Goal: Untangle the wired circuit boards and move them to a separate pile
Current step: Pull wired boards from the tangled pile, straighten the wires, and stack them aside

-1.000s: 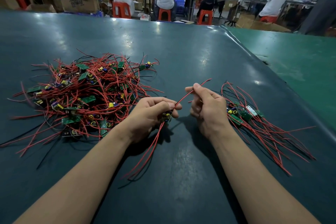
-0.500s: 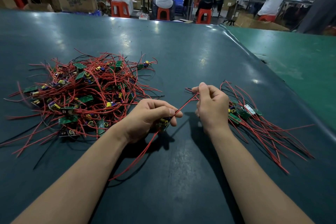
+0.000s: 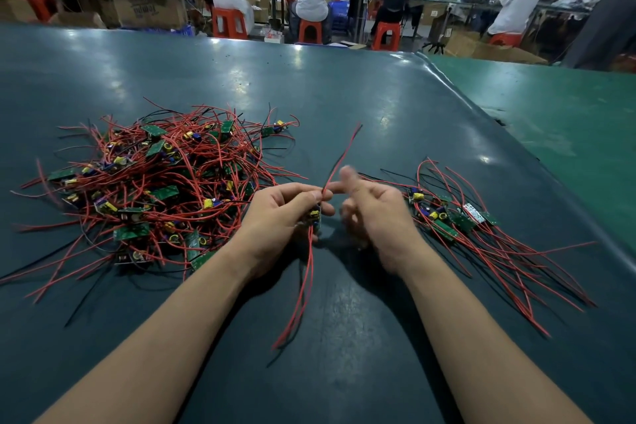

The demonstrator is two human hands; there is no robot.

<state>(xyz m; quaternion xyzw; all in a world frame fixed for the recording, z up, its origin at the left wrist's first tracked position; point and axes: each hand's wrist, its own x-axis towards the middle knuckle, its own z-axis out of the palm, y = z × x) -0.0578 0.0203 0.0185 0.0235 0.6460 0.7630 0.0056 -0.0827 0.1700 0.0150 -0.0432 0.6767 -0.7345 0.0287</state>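
Left hand (image 3: pixel 285 213) pinching one wired circuit board (image 3: pixel 314 215) beside the tangled pile (image 3: pixel 155 189), right hand (image 3: pixel 375 213) blurred, fingers loosely curled, holding nothing, sorted pile (image 3: pixel 481 237) beyond.

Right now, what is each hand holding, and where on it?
The left hand grips one circuit board, pinching its red wire at the base. The blurred right hand holds nothing visible.

The left hand (image 3: pixel 285 213) grips 1 small circuit board (image 3: pixel 314 215) above the dark green table (image 3: pixel 344 96), a red wire (image 3: pixel 340 157) rising from its fingertips and more wires trailing toward the camera. The right hand (image 3: pixel 375 213) (blurred) is just beside it, fingers loosely curled, holding nothing. A big tangled pile (image 3: pixel 155 189) lies to the left, a smaller sorted pile (image 3: pixel 481 227) to the right.
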